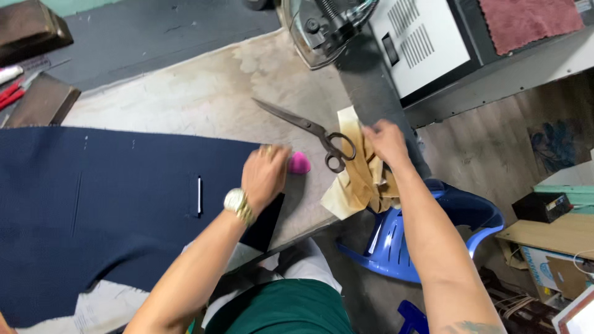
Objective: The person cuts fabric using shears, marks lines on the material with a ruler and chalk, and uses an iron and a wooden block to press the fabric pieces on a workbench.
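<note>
Cutting-table view, looking down. Your left hand [265,176] rests palm-down, fingers loosely curled, on the right edge of the navy cloth panel [105,204]; its fingertips touch a pink chalk piece [299,163] lying on the bare table [204,93], though whether they grip it cannot be told. Your right hand [385,143] is curled over a stack of tan paper patterns [356,179] at the table's right near corner, fingers pressed onto the top sheets. The black shears [309,128] lie closed between both hands, just far of the chalk, handles touching the patterns. A blue plastic chair [433,235] stands below the table edge. Judged step: selecting a pattern piece before marking. The next move appears to call for one sheet separated cleanly while the cloth stays flat.
</note>
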